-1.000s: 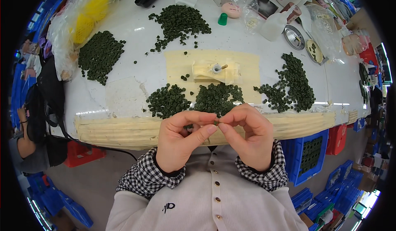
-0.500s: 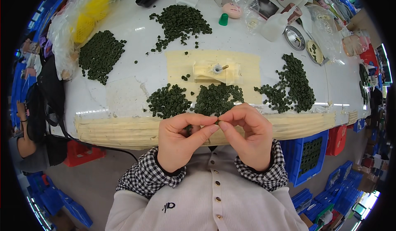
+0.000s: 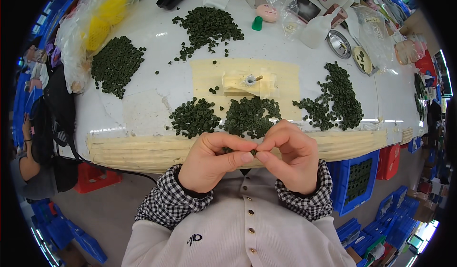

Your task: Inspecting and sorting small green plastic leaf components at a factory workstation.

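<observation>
My left hand (image 3: 214, 160) and my right hand (image 3: 289, 157) meet at the table's padded front edge. Thumbs and forefingers of both pinch one small dark green round part (image 3: 253, 152), mostly covered by the fingertips. A bit more dark green (image 3: 227, 150) shows inside the curled fingers of my left hand. Just beyond the hands lie two heaps of the same little ring-shaped parts, a left heap (image 3: 195, 117) and a middle heap (image 3: 251, 116). Behind them a taped block (image 3: 233, 83) carries a short upright peg (image 3: 258, 78) in a pale collar.
More green parts form a far heap (image 3: 209, 26), a left-hand heap (image 3: 116, 66) and a right-hand heap (image 3: 345, 98). A spray bottle (image 3: 315, 32), a round metal lid (image 3: 339, 44) and plastic bags stand at the back right. Below the table's right side is a blue crate (image 3: 354, 181).
Both hands have shifted slightly right and toward me, still pinched together. The left thumb lies flatter, and the green bit in the left fingers shows farther right.
</observation>
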A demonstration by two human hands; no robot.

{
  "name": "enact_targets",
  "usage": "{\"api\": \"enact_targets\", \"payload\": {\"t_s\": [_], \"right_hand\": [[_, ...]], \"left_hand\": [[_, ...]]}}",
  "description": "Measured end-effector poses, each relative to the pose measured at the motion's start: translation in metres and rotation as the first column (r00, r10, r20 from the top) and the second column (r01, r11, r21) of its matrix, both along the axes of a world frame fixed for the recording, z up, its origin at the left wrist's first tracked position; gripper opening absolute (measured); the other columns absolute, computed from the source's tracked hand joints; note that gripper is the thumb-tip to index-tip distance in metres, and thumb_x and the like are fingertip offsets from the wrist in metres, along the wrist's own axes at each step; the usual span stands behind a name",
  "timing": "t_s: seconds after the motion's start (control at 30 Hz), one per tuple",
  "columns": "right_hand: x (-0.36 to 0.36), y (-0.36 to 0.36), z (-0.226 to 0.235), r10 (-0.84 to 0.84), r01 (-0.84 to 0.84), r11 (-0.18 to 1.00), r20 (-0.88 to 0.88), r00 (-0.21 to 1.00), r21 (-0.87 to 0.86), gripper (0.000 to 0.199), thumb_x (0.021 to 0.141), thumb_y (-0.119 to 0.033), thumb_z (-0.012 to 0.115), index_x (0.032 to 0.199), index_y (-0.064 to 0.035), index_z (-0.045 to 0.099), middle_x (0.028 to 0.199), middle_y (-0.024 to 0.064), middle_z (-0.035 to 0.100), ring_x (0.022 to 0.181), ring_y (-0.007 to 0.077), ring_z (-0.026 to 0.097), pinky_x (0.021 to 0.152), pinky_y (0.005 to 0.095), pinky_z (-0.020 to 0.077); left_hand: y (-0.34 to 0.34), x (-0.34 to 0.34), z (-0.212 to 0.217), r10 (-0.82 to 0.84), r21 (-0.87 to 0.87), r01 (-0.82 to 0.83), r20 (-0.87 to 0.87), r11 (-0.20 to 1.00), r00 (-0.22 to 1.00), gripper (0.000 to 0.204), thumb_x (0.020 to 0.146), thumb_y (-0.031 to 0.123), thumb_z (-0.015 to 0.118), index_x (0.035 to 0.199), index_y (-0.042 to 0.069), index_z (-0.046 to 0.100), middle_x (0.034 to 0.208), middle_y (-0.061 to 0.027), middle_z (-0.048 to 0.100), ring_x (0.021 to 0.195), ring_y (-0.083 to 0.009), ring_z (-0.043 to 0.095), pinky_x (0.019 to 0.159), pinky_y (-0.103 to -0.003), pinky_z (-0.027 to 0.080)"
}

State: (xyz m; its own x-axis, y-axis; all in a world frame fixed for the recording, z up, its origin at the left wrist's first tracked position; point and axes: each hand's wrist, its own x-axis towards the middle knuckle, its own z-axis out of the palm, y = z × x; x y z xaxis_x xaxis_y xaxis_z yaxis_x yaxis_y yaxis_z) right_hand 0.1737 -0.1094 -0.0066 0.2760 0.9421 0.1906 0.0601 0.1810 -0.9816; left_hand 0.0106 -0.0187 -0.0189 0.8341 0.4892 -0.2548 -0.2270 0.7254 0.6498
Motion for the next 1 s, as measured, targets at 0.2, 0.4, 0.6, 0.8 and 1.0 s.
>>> {"api": "enact_targets", "payload": {"t_s": [0.2, 0.4, 0.6, 0.8, 1.0], "right_hand": [[0.001, 0.002, 0.007, -0.040, -0.003, 0.991, 0.317, 0.948, 0.134, 0.017, 0.071, 0.003, 0.072, 0.086, -0.0024, 0.065, 0.079, 0.0070, 0.058, 0.070, 0.0176, 0.057, 0.060, 0.0259, 0.0455], [-0.002, 0.004, 0.002, -0.192, 0.051, 0.965, 0.568, 0.801, 0.256, 0.019, 0.068, -0.001, 0.073, 0.085, -0.0013, 0.064, 0.079, 0.0076, 0.056, 0.069, 0.0202, 0.057, 0.056, 0.0283, 0.0457], [-0.002, 0.005, -0.002, -0.197, 0.013, 0.953, 0.589, 0.784, 0.302, 0.020, 0.067, -0.003, 0.075, 0.084, -0.0011, 0.063, 0.077, 0.0067, 0.056, 0.067, 0.0204, 0.056, 0.054, 0.0292, 0.0456], [-0.004, 0.003, -0.003, -0.211, 0.041, 0.953, 0.560, 0.801, 0.302, 0.021, 0.065, -0.006, 0.077, 0.081, -0.0025, 0.063, 0.075, 0.0058, 0.056, 0.065, 0.0195, 0.056, 0.052, 0.0284, 0.0452], [-0.004, 0.002, -0.003, -0.184, 0.021, 0.953, 0.526, 0.830, 0.301, 0.021, 0.064, -0.002, 0.077, 0.080, -0.0024, 0.064, 0.076, 0.0062, 0.057, 0.064, 0.0190, 0.056, 0.051, 0.0274, 0.0454]], "left_hand": [[0.004, -0.003, -0.002, -0.098, -0.057, 0.099, 0.015, 0.994, 0.995, 0.014, 0.084, 0.000, 0.063, 0.098, -0.003, 0.064, 0.095, -0.0109, 0.066, 0.087, -0.0126, 0.063, 0.078, -0.023, 0.051], [0.003, -0.003, 0.015, -0.009, 0.376, 0.088, -0.206, 0.922, 0.979, 0.011, 0.086, 0.002, 0.061, 0.094, -0.004, 0.064, 0.089, -0.0081, 0.067, 0.080, -0.0084, 0.062, 0.070, -0.020, 0.049], [0.002, -0.009, 0.010, 0.020, 0.453, 0.109, -0.272, 0.885, 0.962, 0.009, 0.086, 0.004, 0.062, 0.090, -0.002, 0.066, 0.081, -0.0025, 0.066, 0.068, -0.0021, 0.052, 0.059, -0.017, 0.041], [-0.004, -0.005, 0.005, 0.105, 0.494, 0.017, -0.217, 0.869, 0.970, 0.008, 0.085, 0.004, 0.062, 0.089, -0.002, 0.067, 0.077, -0.0012, 0.065, 0.064, -0.0011, 0.050, 0.056, -0.017, 0.040], [-0.001, -0.008, 0.007, 0.047, 0.418, 0.053, -0.224, 0.907, 0.974, 0.009, 0.086, 0.005, 0.062, 0.088, -0.002, 0.067, 0.079, -0.0024, 0.066, 0.065, -0.0012, 0.051, 0.056, -0.017, 0.041]]}}
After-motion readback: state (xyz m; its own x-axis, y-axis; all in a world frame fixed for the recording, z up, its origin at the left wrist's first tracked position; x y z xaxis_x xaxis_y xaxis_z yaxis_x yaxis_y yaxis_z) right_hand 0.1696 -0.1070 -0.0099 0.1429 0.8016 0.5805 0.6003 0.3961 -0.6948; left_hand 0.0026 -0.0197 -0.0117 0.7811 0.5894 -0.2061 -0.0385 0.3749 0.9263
